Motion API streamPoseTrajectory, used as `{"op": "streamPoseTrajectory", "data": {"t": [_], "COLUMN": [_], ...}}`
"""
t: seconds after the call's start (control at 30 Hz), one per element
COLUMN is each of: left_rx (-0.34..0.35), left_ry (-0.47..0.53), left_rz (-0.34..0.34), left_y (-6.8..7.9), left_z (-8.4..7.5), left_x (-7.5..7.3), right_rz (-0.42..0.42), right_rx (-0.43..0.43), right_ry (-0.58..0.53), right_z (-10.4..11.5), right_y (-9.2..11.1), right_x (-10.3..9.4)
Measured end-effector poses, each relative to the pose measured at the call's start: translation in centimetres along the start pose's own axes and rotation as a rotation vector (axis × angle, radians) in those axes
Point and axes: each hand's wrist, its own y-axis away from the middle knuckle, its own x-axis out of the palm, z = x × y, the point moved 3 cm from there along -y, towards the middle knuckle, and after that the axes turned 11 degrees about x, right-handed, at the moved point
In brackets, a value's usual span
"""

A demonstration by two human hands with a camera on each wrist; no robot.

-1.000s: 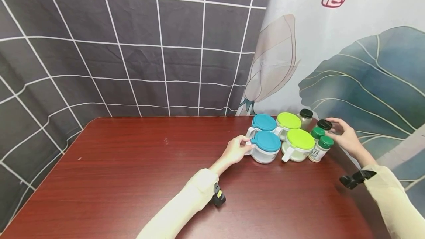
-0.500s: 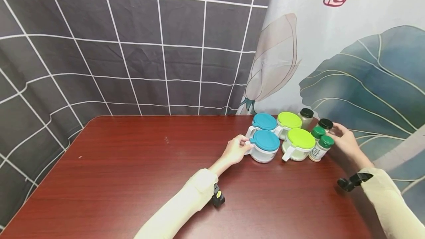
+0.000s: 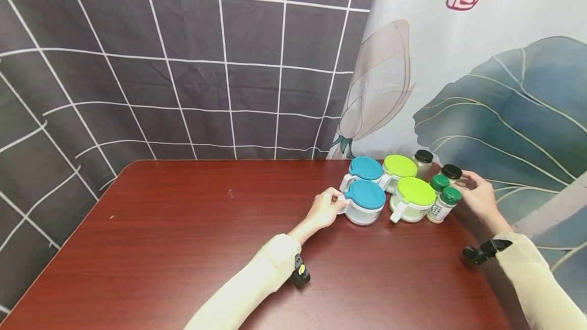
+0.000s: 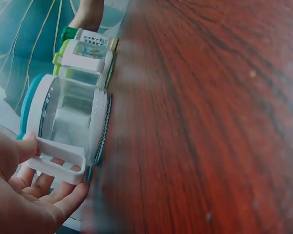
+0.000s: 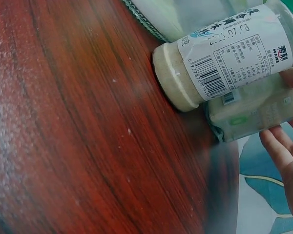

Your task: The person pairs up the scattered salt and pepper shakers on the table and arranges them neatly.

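Note:
My left hand [image 3: 323, 210] grips the white handle [image 4: 58, 168] of the front blue-lidded seasoning jar [image 3: 364, 213], thumb above and fingers curled behind it. At the right end of the cluster, my right hand [image 3: 481, 201] holds the side of a black-capped bottle [image 3: 451, 171], with fingertips on its outer face and the thumb on the near side. In the right wrist view, the hand [image 5: 290, 161] reaches in from the right edge beside a square-sided bottle [image 5: 254, 112]. A labelled, green-capped bottle [image 3: 443, 209] stands just in front.
Behind the gripped jar stands another blue-lidded jar [image 3: 365, 168]. Two green-lidded jars [image 3: 412, 209] come alongside. A second green-capped bottle [image 3: 439, 183] and another black-capped bottle [image 3: 422, 163] fill the corner. The wooden table [image 3: 206, 248] meets a grid-patterned curtain [image 3: 183, 65].
My right hand has drawn down and around the black-capped bottle's outer side, and that bottle has shifted slightly right. The front blue-lidded jar has edged slightly left with my left hand on its handle.

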Motion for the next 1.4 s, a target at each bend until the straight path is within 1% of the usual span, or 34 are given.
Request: {"op": "streamPoseTrajectory", "data": {"t": [0.13,0.27,0.47,0.57,0.67,0.73,0.8,0.83,0.97,1.03,1.07,1.13,1.23,1.3,1.33,1.4], "left_rx": [-0.021,-0.037,-0.029,-0.027,-0.024,-0.027,-0.026,-0.026,-0.022,-0.019,-0.017,-0.015,-0.013,-0.012,-0.013,-0.013], "left_ry": [-0.019,-0.016,0.015,0.022,0.022,0.023,0.022,0.022,0.026,0.023,0.021,0.018,0.019,0.022,0.024,0.026], "left_rz": [-0.026,-0.078,-0.159,-0.181,-0.195,-0.197,-0.199,-0.2,-0.208,-0.214,-0.216,-0.218,-0.219,-0.222,-0.224,-0.23], "left_y": [0.1,0.3,0.6,0.8,1.0,1.0,1.0,1.0,1.0,1.0,1.1,1.2,1.3,1.5,1.5,1.6], "left_z": [0.0,0.1,0.1,0.0,-0.1,0.0,0.0,-0.1,-0.3,-0.5,-0.6,-0.7,-0.7,-0.7,-0.6,-0.5], "left_x": [0.1,0.4,0.5,0.4,0.3,0.3,0.2,0.2,-0.1,-0.3,-0.4,-0.6,-0.8,-1.0,-1.0,-1.2], "right_rz": [-0.019,-0.035,-0.056,-0.062,-0.089,-0.105,-0.129,-0.134,-0.129,-0.122,-0.129,-0.13,-0.15,-0.159,-0.165,-0.126], "right_rx": [0.022,0.014,-0.01,0.005,-0.004,-0.019,-0.042,-0.053,-0.046,-0.049,-0.04,-0.06,-0.077,-0.086,-0.086,-0.1], "right_ry": [-0.009,-0.007,0.018,0.027,0.066,0.092,0.117,0.118,0.106,0.102,0.1,0.118,0.12,0.138,0.14,0.102], "right_z": [-0.1,-0.1,-0.1,-0.2,-1.8,-3.0,-3.8,-3.6,-0.8,0.1,-0.2,-1.3,-4.2,-5.6,-6.1,-6.0], "right_y": [0.1,0.1,0.0,-0.1,-1.4,-2.4,-2.9,-2.8,-0.8,-0.2,-0.4,-1.3,-3.5,-4.5,-4.9,-4.9], "right_x": [-0.3,-0.4,-0.5,-0.6,-0.5,-0.4,-0.4,-0.5,-1.0,-1.2,-1.1,-1.0,-0.9,-0.8,-0.8,-1.1]}}
